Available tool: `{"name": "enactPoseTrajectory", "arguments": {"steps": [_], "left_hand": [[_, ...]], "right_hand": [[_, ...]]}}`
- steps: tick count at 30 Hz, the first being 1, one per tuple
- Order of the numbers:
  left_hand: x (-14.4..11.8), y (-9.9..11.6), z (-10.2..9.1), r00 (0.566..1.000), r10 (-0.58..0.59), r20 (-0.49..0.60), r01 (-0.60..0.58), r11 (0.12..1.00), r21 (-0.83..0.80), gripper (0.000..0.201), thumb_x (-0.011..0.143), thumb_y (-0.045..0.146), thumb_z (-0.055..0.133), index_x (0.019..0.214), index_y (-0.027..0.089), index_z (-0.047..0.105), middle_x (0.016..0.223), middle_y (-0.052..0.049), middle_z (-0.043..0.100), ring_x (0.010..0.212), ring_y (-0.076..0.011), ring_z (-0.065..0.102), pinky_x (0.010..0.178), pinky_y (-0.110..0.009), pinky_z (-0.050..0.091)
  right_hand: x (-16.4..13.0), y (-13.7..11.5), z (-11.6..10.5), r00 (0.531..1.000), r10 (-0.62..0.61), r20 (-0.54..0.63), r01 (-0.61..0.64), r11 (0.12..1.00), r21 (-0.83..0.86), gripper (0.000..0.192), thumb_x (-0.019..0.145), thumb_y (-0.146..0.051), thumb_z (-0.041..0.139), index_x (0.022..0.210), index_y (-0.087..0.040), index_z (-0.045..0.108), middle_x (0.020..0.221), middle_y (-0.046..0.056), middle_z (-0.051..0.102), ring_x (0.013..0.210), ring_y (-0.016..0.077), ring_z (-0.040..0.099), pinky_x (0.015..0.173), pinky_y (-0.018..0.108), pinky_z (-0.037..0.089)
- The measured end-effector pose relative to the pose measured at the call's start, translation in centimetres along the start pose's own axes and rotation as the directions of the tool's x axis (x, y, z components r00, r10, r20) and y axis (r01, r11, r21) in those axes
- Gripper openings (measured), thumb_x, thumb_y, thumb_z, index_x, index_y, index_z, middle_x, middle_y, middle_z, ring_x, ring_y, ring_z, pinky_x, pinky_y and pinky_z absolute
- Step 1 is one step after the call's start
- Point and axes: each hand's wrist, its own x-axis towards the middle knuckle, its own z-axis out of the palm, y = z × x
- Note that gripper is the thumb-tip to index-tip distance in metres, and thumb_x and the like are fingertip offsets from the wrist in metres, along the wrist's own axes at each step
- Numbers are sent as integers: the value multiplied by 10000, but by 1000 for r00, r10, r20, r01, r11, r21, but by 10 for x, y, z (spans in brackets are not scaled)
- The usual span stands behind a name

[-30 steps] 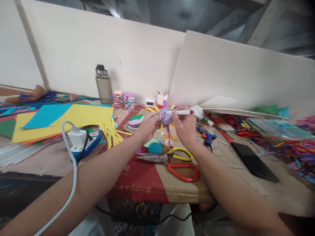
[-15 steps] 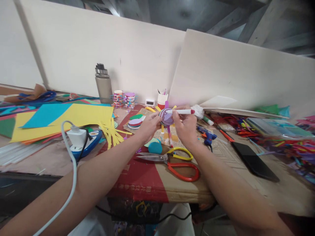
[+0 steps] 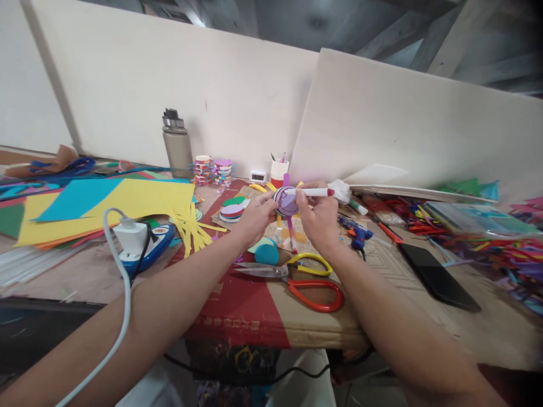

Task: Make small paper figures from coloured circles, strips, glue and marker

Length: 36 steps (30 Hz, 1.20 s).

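My left hand (image 3: 259, 216) grips the edge of a round purple craft piece (image 3: 288, 204) with a striped rim and purple strips sticking out above and below. In my right hand (image 3: 319, 213) is a white marker (image 3: 313, 193), its red end pointing right and its other end over the purple face, where a dark line shows. Whether the tip touches is hard to make out. Below the hands lie scissors (image 3: 278, 272) with one yellow and one red handle, blades apart. Teal discs (image 3: 267, 254) lie just beyond the blades.
Left are yellow paper sheets (image 3: 156, 198), a blue power strip (image 3: 148, 251) with a white plug, and a bottle (image 3: 176, 144). A blue glue gun (image 3: 360, 233) and a black phone (image 3: 439, 277) lie right. A white cable crosses near my left forearm.
Both hands keep nearly the same pose around the purple piece and the marker. The whole view has shifted very slightly; nothing was picked up or let go.
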Motion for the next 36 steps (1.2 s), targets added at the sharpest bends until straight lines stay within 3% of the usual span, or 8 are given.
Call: {"name": "enactPoseTrajectory", "arguments": {"steps": [18, 36], "left_hand": [[1, 4, 0, 998, 22, -65, -21, 1000, 15, 94, 668, 184, 609, 746, 166, 559, 678, 19, 570, 589, -83, 488, 573, -203, 376], [0, 3, 1, 996, 36, -76, -35, 999, 13, 139, 665, 211, 624, 788, 162, 579, 752, 1, 631, 654, -96, 542, 601, -208, 390]], "right_hand": [[0, 3, 1, 1000, -13, -18, 13, 1000, -17, 125, 880, -336, 552, 856, -214, 570, 745, 5, 663, 634, 146, 628, 600, 271, 515], [1, 4, 1, 999, -16, -32, 15, 999, -29, 129, 875, -342, 555, 851, -216, 570, 747, 11, 668, 641, 151, 638, 603, 271, 522]]}}
